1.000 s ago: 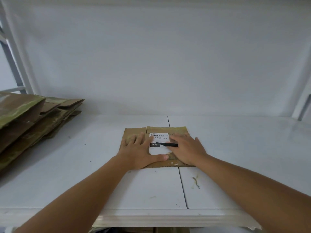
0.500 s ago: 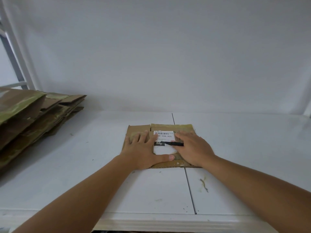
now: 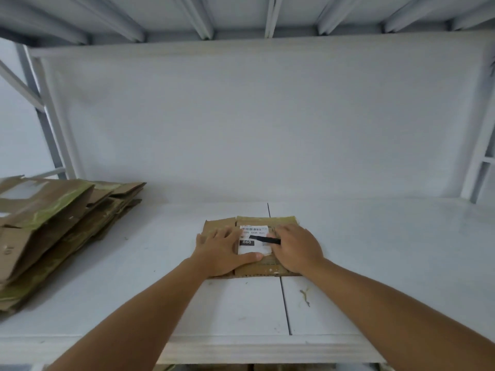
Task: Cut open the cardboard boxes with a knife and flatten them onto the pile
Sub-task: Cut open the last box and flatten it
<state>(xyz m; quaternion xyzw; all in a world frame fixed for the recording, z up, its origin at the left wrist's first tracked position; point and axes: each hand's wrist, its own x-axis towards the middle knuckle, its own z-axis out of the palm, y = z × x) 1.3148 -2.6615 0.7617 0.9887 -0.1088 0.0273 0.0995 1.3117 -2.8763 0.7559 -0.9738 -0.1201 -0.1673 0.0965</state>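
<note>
While both hands press flat box (image 3: pixel 263 269) (right hand (image 3: pixel 296 249) grips knife (image 3: pixel 265 239), left hand (image 3: pixel 223 250) splayed), pile (image 3: pixel 53 231) sits well apart.

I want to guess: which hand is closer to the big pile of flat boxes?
Left. The left hand lies on the pile side of the small box; the right hand lies farther away.

Soft, even, cool-toned light is filling the scene, leaving the white worktop (image 3: pixel 375 250) bright with no hard glare. Faint shadows are lying under the forearms and beside the cardboard pile (image 3: pixel 53 236) at the left. Wide-angle distortion is bending the frame uprights at the edges, and the near forearms are looking slightly blurred.
</note>
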